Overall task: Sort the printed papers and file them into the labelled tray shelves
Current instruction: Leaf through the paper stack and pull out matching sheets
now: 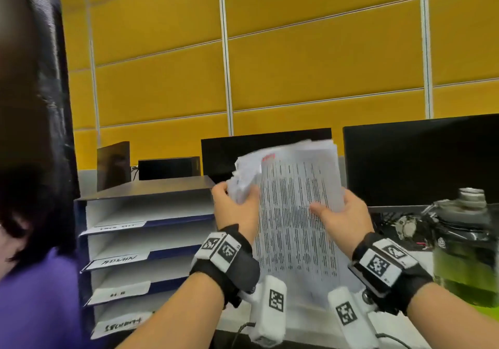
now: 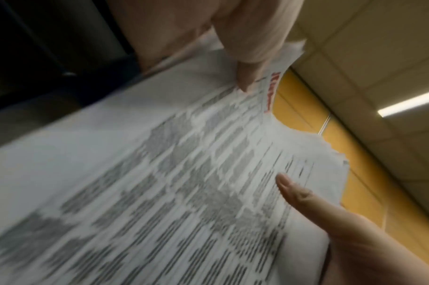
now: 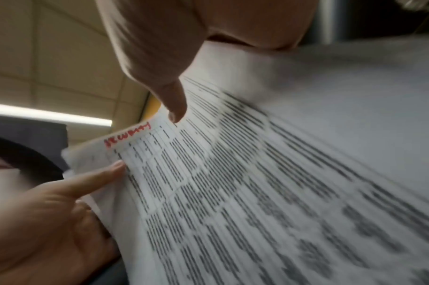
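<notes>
Sorting step: left hand [image 1: 234, 208] and right hand [image 1: 340, 215] both grip paper stack [image 1: 294, 213], centre frame; next, file red-marked top sheet in tray shelves [image 1: 145, 230], lower left

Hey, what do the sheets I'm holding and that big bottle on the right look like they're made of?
Sheets: thin matte white paper, printed in black rows; the edges fan and curl between the left hand and right hand.
Bottle: probably clear plastic, possibly glass; green liquid shows through, and the cap looks metallic.
</notes>
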The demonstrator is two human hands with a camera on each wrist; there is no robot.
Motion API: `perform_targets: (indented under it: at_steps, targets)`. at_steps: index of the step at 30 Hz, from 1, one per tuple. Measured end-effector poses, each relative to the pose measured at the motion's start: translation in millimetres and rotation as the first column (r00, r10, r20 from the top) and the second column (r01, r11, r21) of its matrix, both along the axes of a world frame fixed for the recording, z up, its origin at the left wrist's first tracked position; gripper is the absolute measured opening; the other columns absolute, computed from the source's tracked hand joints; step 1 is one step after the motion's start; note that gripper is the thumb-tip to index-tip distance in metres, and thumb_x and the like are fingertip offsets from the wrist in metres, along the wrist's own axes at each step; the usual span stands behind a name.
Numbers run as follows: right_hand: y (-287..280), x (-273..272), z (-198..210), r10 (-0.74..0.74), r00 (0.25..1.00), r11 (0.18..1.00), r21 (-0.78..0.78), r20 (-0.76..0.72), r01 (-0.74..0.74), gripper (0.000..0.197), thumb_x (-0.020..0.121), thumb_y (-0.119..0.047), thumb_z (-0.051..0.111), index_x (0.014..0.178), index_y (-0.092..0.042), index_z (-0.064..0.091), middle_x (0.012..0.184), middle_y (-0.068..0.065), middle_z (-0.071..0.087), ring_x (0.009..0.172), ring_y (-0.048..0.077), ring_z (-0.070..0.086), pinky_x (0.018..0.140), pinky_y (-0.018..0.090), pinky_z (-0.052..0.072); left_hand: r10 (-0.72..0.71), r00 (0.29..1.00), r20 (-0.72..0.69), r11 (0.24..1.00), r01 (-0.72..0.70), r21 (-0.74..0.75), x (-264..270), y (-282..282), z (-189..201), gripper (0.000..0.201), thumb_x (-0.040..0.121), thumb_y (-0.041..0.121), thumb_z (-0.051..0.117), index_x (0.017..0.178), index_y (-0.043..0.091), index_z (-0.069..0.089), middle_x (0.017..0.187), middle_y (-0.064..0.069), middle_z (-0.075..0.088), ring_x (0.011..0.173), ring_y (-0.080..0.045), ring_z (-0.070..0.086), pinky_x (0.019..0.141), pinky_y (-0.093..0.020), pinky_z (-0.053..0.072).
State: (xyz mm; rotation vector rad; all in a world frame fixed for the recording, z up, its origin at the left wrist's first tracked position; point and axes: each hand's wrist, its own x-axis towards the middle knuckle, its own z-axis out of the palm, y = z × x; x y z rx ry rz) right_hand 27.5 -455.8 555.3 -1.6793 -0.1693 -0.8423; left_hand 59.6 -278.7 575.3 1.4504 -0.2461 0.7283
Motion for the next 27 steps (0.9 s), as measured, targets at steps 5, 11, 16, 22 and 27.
perform_targets:
  at_steps: [5,11,16,22,27]
  targets:
    - [-13,13,-29,-0.093,0.986,0.996,-0.013,-0.141,0.092,0.045,0.082,-0.009,0.068,0.122,-0.019,0.051,0.102,-0.006,0.061,0.098,0.015,0.059,0.078,0.027,0.047,-0.108,0.987,-0.115,0.971,0.129,0.2,16,7,-37,0.032,0.086,0.02,0.067,0.109,0.013,0.046,0.088,-0.002,0.058,0.078,-0.017,0.057,0.071,-0.033,0.048]
    - [-4,11,-31,-0.112,0.992,0.99,0.085,-0.06,0.117,0.04,0.085,-0.006,0.063,0.122,-0.017,0.052,0.099,-0.009,0.057,0.095,0.013,0.057,0.076,0.025,0.049,-0.061,0.997,-0.045,0.99,0.066,0.124,21,-2,-45,0.014,0.092,0.021,0.058,0.091,0.033,0.051,0.089,0.01,0.061,0.084,-0.009,0.059,0.075,-0.028,0.045]
    - [6,9,-37,-0.083,0.996,0.993,0.083,-0.018,0.084,0.036,0.088,-0.006,0.06,0.121,-0.018,0.052,0.098,-0.01,0.058,0.093,0.009,0.056,0.082,0.028,0.048,-0.044,0.999,-0.03,0.995,0.047,0.091,19,-6,-51,0.012,0.094,0.023,0.055,0.093,0.033,0.049,0.081,0.018,0.056,0.073,0.006,0.052,0.072,-0.024,0.04]
    - [4,11,-34,-0.057,0.998,0.997,0.056,-0.007,0.057,0.036,0.088,-0.006,0.059,0.115,-0.025,0.046,0.094,-0.016,0.056,0.089,0.005,0.057,0.077,0.023,0.048,-0.07,0.998,-0.005,0.993,0.071,0.094,21,-7,-45,0.022,0.093,0.022,0.056,0.112,0.022,0.046,0.086,0.013,0.055,0.075,-0.003,0.055,0.063,-0.019,0.042]
    - [-9,12,-35,-0.03,0.996,0.998,0.048,-0.083,0.034,0.063,0.082,-0.003,0.066,0.133,-0.019,0.031,0.11,-0.006,0.053,0.099,0.012,0.055,0.072,0.021,0.046,-0.123,0.989,-0.078,0.972,0.136,0.193,13,-4,-47,0.057,0.087,0.015,0.065,0.131,0.024,0.029,0.105,0.011,0.046,0.077,0.006,0.046,0.058,-0.005,0.039]
